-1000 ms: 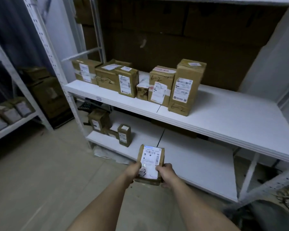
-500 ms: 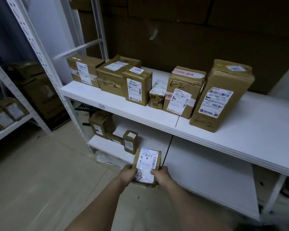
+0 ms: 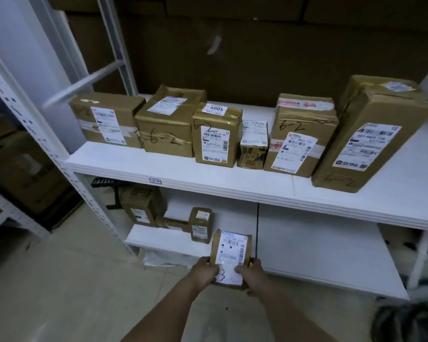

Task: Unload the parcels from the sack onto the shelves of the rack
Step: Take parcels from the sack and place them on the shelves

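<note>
Status: six brown cardboard parcels (image 3: 215,135) on white upper shelf (image 3: 158,169), three on lower shelf (image 3: 319,243) | in hand: small brown labelled parcel (image 3: 230,257), left hand (image 3: 205,270) and right hand (image 3: 251,272) gripping its sides at lower shelf's front edge | sack contents unseen; remainder unknown.

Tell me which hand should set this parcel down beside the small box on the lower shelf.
Left, probably. The left hand and right hand both grip the parcel, but the small box on the lower shelf stands up and left of it, on the left hand's side.
</note>
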A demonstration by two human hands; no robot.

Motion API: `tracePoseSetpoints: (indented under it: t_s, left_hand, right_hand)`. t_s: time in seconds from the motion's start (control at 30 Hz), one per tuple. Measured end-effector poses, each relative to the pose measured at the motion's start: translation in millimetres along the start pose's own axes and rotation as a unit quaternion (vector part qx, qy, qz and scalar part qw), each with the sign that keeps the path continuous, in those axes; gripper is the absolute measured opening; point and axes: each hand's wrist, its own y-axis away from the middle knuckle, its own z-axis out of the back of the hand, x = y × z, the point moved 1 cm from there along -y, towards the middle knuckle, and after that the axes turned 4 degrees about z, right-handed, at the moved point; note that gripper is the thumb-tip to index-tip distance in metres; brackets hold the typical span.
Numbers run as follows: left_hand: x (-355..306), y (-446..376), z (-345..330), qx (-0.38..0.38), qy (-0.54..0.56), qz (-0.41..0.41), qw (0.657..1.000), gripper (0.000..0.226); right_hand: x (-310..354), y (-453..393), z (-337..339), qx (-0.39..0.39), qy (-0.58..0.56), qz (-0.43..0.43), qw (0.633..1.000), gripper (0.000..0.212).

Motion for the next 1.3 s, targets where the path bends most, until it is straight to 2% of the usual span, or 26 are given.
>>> tracePoseSetpoints:
  t_s: [0.13,0.27,0.5,0.63,0.67,0.77,0.9,1.03,1.13,1.3]
  left_hand:
    - [14,-32,6,0.016,-0.009,-0.047,0.999,0.033]
    - [38,-85,0,0.028,0.011,-0.045,0.999,0.03]
    - [126,-242,-32,0.039,0.043,-0.064,0.996,0.042]
    - [190,-357,-53,0.026,0.029,-0.106,0.994,0.057]
    - [195,-370,-55,0.016,0.039,-0.108,0.993,0.055]
    - [193,-379,-61,-0.021,0.039,-0.146,0.988,0.053]
    - [207,-414,-70,-0.024,0.006,-0.198,0.98,0.055]
    - [213,-435,-72,-0.026,0.014,-0.214,0.976,0.059]
    - [216,-448,-73,-0.026,0.017,-0.218,0.975,0.064]
    - [215,-464,-78,-0.022,0.049,-0.162,0.985,0.063]
  right_hand:
    - [-17,-23,-18,-0.022,0.005,0.029,0.999,0.051]
    - [-43,-75,-31,-0.029,0.002,0.03,0.999,0.064]
    - [-107,-192,-57,-0.066,0.002,0.069,0.995,0.066]
    - [-144,-260,-71,-0.112,0.013,0.129,0.985,0.064]
    - [-150,-274,-74,-0.12,0.019,0.147,0.982,0.063]
    - [-168,-309,-81,-0.137,0.004,0.186,0.973,0.058]
    - [-182,-349,-90,-0.169,0.008,0.222,0.96,0.058]
    - [-190,-374,-96,-0.187,-0.002,0.232,0.955,0.056]
    - [-194,-388,-101,-0.201,-0.017,0.247,0.948,0.057]
    - [-190,-399,-105,-0.21,-0.007,0.255,0.944,0.058]
